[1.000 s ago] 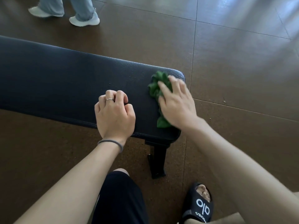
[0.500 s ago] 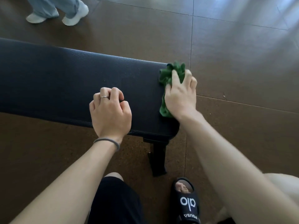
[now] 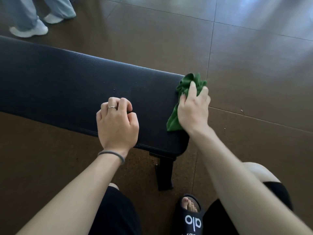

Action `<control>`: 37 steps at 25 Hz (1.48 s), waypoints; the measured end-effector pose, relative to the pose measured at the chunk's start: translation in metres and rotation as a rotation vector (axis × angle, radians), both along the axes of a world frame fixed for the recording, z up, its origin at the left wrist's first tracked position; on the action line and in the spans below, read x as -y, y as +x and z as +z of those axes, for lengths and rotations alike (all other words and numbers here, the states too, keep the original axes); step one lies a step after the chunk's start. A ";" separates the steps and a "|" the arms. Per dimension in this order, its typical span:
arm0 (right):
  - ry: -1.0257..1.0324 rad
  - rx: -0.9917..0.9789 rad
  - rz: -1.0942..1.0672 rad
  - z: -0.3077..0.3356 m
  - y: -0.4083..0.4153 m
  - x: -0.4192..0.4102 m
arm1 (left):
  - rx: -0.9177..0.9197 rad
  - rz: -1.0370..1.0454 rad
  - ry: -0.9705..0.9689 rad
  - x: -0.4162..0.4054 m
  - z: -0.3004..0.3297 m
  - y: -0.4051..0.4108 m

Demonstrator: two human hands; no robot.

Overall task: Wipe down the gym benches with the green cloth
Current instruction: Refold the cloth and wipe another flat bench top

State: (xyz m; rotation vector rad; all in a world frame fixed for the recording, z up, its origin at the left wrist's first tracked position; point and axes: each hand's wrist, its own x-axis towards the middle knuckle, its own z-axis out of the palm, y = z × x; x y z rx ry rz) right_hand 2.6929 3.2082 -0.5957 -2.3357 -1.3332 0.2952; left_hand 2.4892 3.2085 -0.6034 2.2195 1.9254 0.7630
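Note:
A black padded gym bench (image 3: 55,85) runs from the left edge to the middle of the view. At its right end, my right hand (image 3: 193,111) presses a crumpled green cloth (image 3: 185,85) against the pad's far right corner; one tail of the cloth hangs down below my palm. My left hand (image 3: 116,124) rests on the near edge of the pad as a loose fist, a ring on one finger and a grey band on the wrist, holding nothing.
The bench's black leg (image 3: 165,173) stands on the brown tiled floor (image 3: 254,65) just in front of my sandalled foot (image 3: 189,216). Another person's legs in pale trousers and white shoes (image 3: 30,29) stand beyond the bench at the top left.
My right hand has slid the cloth from the pad's top to its far right end, where the cloth bunches over the edge. My left hand has stayed put. The other person has stepped left.

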 end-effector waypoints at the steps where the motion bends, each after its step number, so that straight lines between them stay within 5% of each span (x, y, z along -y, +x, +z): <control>1: -0.037 0.079 0.033 0.000 0.009 -0.020 | 0.006 0.002 -0.001 0.000 0.000 0.001; 5: -0.055 0.307 0.241 0.000 0.012 -0.067 | 0.019 0.019 0.001 0.000 0.000 0.002; 11: 0.196 0.323 0.699 -0.003 -0.046 -0.017 | 0.147 0.020 0.009 -0.007 0.006 -0.001; 15: 0.185 0.281 1.079 0.000 -0.050 -0.018 | 0.224 0.164 0.104 -0.029 0.024 -0.032; 18: 0.182 0.354 0.959 -0.001 -0.055 -0.100 | 0.078 0.266 0.051 -0.053 0.024 -0.072; 22: 0.112 0.377 0.818 0.006 -0.093 -0.130 | -0.104 0.132 0.041 -0.069 0.007 -0.094; 28: 0.122 0.353 1.010 0.005 -0.112 0.004 | 0.001 -0.086 0.109 -0.077 0.007 -0.121; 33: 0.104 0.388 0.535 0.006 -0.135 -0.095 | 0.105 -0.109 0.098 -0.078 0.002 -0.131; 37: 0.161 0.418 0.468 -0.011 -0.205 -0.007 | 0.120 -0.240 0.095 -0.087 0.006 -0.151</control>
